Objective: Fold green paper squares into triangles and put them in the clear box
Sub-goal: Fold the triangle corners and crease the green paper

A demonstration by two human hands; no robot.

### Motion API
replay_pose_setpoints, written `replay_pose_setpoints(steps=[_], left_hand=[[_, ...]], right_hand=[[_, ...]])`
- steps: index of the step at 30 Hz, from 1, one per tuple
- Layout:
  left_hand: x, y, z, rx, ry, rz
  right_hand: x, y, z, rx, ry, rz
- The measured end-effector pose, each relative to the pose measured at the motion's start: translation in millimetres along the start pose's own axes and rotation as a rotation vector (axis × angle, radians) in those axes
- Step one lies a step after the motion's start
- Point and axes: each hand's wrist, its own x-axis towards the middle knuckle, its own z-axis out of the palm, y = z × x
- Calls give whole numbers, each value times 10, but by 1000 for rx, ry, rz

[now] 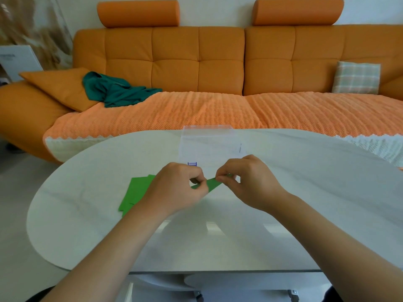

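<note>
Orange sofa (196,68), teal cloth (115,90) (crumpled), plaid cushion (356,77)

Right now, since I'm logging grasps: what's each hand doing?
Left hand: pinches one end of the green paper piece.
Right hand: pinches its other end.

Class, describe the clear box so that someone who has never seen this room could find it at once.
Start at the orange sofa, then the white table before it. At the table's far edge, in the middle, stands the clear box: the only see-through thing there, unlike the flat green papers on the left.
</note>
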Motion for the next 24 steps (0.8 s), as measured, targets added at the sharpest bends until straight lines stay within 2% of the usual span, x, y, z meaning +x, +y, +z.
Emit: replay_pose_setpoints(steps=[6,10,13,15,18,22,24], left_hand=[[20,-171,-167,41,-46,-125],[27,-289,-258,141,-79,-194],[21,-323,-292,163,-16,-226],[3,-213,-269,27,23,-212],[-35,9,-146,-269,-107,-249],[-15,81,4,-327,-177,-247],[10,71,32,-380,-192,-284]], right_hand=[[1,160,-132,-11,49,97],[-1,170,-137,-2,-21,227],[3,170,-159,50,-87,287],[2,132,-164,131,-156,273],[1,28,-150,230,-238,205],[-3,-12,-126,320,-248,222],[-10,-8,-109,353,-190,253]])
